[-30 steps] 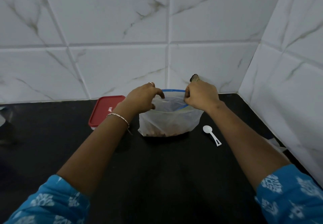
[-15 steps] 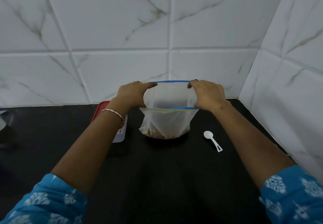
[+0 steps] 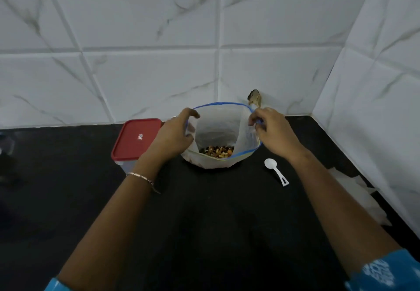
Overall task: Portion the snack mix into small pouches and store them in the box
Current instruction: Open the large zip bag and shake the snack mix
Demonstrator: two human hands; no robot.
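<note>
Open zip bag point(image 3: 218, 129) upright; snack mix point(image 3: 217, 151) inside.

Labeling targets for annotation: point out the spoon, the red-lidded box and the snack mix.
white spoon point(image 3: 277, 172), head view, mid handle.
red-lidded box point(image 3: 136, 138), head view, middle of lid.
snack mix point(image 3: 217, 151), head view, middle of the visible pieces.

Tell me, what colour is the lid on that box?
The lid is red, shown best in the head view.

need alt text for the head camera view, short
A left hand and right hand hold open a clear zip bag of snack mix on a black counter. A red-lidded box stands to its left, a white spoon lies to its right.
</note>
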